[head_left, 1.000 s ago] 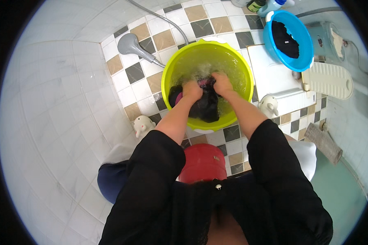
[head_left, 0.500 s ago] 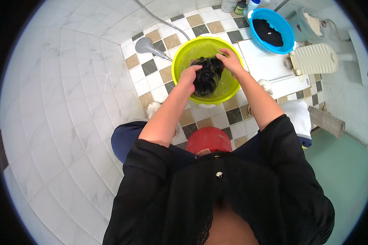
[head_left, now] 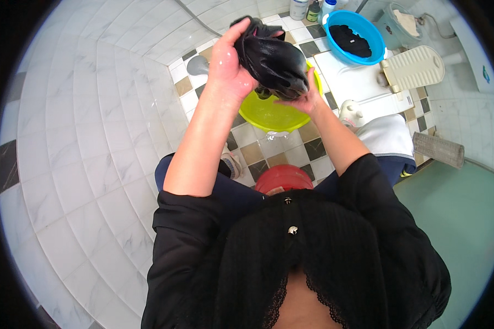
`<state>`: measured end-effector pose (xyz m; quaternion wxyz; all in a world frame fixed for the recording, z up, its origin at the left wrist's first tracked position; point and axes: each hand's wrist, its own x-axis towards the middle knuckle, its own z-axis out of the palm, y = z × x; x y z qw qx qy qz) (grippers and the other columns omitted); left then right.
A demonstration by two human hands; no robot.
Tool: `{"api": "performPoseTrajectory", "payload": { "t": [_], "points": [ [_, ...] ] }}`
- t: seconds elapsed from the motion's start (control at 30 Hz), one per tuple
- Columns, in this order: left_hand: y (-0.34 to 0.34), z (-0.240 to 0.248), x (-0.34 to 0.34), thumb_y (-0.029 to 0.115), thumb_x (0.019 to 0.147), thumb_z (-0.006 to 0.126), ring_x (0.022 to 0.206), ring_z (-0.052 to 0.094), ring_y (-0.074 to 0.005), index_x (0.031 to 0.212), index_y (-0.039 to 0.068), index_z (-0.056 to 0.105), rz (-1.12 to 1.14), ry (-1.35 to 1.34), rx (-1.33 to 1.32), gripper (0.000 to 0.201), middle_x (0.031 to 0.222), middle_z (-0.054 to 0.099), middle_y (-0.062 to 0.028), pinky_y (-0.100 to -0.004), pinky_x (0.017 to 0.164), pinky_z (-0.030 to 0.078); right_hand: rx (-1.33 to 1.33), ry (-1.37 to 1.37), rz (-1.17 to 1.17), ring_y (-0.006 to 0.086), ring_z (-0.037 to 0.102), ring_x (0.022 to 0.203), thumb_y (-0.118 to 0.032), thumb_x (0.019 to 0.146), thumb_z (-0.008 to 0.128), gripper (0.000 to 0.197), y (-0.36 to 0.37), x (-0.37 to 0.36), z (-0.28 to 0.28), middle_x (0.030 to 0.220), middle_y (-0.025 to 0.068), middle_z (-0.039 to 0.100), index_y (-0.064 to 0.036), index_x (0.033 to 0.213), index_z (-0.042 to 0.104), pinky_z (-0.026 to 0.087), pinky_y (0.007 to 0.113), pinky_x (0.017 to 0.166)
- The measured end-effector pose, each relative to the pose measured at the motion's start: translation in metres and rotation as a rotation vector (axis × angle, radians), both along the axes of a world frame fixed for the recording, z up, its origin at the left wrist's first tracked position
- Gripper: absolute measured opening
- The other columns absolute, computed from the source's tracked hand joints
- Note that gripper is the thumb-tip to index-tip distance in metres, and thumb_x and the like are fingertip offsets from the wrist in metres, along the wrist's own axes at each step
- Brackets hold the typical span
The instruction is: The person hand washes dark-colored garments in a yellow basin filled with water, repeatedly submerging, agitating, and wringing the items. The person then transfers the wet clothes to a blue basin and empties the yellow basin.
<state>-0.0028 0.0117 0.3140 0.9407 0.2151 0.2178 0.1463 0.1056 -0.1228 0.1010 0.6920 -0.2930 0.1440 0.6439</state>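
One grey shower head [head_left: 197, 65], left of lime-green basin [head_left: 274, 118]. Your left hand [head_left: 228, 68] wrapped on left end of wet black cloth [head_left: 274, 63], above basin's left side. Cloth bunched, glossy, held clear over basin. Your right hand [head_left: 306, 100] curled around lower right end, above basin's right side; hands apart, cloth between. Done, by looks: cloth soaked, out of basin. Left: looks unwrung, not yet set down. Beyond basin's right: blue tub [head_left: 371, 34], dark fabric [head_left: 348, 41] already inside.
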Motion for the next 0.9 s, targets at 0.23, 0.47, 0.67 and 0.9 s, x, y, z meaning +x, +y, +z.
{"api": "performPoseTrajectory", "payload": {
  "t": [0.23,0.47,0.67,0.9],
  "points": [
    [0.036,-0.002,-0.007,0.028,0.087,0.056,0.089,0.064,-0.029,0.103,-0.003,0.058,-0.157,-0.299,0.007,0.035,0.1,0.064,-0.0189,-0.0411,0.086,0.05,-0.127,-0.23,0.02,0.0229,0.06,0.095,-0.019,0.089,0.053,0.023,0.031,0.051,-0.045,0.107,0.0158,0.06,-0.0049,0.106,0.058,0.052,0.039,0.082],
    [0.04,-0.089,-0.002,0.02,0.084,0.054,0.093,0.062,-0.0311,0.103,-0.009,0.056,0.023,0.189,-0.12,0.035,0.1,0.064,-0.0194,-0.0441,0.089,0.048,-0.51,-0.925,0.024,0.0215,0.057,0.085,0.0,0.07,0.058,0.035,0.0,0.05,-0.041,0.091,0.0116,0.058,-0.0017,0.104,0.052,0.047,0.033,0.075],
    [0.063,-0.222,-0.016,0.017,0.084,0.054,0.089,0.063,-0.0308,0.095,-0.004,0.06,0.058,0.395,-0.219,0.023,0.093,0.066,-0.0155,-0.0437,0.09,0.048,-0.551,-1.169,0.011,0.0179,0.053,0.086,0.007,0.064,0.06,0.043,-0.006,0.032,-0.078,0.093,0.0067,0.056,-0.008,0.103,0.049,0.044,0.028,0.076],
    [0.068,-0.31,-0.023,0.021,0.085,0.059,0.1,0.06,-0.0307,0.114,0.001,0.055,0.116,0.674,-0.182,0.036,0.111,0.062,-0.0147,-0.0441,0.094,0.046,-0.58,-1.634,0.327,0.0402,0.054,0.101,-0.001,0.071,0.067,0.057,-0.018,0.033,-0.169,0.107,0.0212,0.054,-0.0148,0.122,0.044,0.044,0.042,0.088]
  ]
}}
